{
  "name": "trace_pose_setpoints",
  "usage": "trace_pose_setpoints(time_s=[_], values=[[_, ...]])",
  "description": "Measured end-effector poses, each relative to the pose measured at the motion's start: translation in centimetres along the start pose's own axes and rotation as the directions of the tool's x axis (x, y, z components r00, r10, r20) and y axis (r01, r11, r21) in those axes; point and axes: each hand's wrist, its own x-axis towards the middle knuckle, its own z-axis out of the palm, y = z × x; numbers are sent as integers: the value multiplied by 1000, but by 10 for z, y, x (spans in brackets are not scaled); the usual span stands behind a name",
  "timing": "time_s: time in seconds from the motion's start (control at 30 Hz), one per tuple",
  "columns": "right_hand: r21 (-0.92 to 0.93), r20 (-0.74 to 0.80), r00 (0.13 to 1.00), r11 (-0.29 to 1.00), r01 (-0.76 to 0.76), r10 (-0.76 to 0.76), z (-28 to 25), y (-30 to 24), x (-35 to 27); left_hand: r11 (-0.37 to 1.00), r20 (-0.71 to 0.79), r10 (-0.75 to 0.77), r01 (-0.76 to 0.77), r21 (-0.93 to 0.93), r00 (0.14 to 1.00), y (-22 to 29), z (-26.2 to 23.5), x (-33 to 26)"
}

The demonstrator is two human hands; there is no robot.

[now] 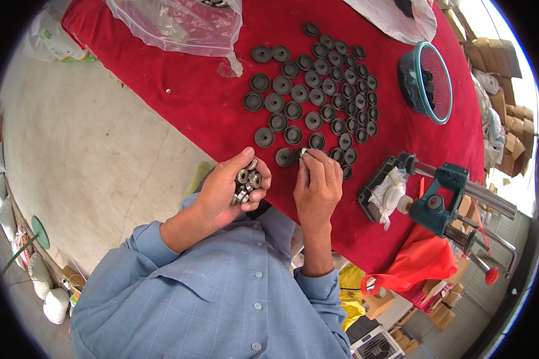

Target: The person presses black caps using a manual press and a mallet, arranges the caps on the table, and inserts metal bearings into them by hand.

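Cupped palm up, my left hand (pixel 217 190) holds a small heap of shiny metal ball bearings (pixel 244 179), its fingers curled round them near the table's front edge. My right hand (pixel 318 186) pinches a single ball bearing (pixel 303 152) between thumb and fingertips, just over the nearest row of discs. Many round black discs (pixel 313 120) with raised rims and a centre hub or hole lie spread on the red cloth (pixel 209 102). The fingers of my right hand partly cover a few of the discs closest to me.
A green hand press (pixel 449 200) with a red-knobbed lever stands on the right. Behind it sits a teal-rimmed basket (pixel 408 84) holding dark parts. A clear plastic bag (pixel 179 27) lies at the far left, and a white sack (pixel 395 21) at the far right.
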Motion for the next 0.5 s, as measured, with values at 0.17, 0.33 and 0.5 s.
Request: trace_pose_setpoints(time_s=[0.17, 0.33, 0.5], values=[[-99, 13, 1000, 995, 24, -23, -5, -10, -5, 999, 15, -9, 10, -33, 1000, 2, -2, 1], [-171, 68, 997, 983, 59, -48, -5, -15, -2, 999, 27, -10, 11, -32, 1000, 2, -3, 0], [-126, 64, 998, 992, -21, 29, -8, -19, -5, 998, 43, -5, 8, -63, 999, 2, -5, 2]])
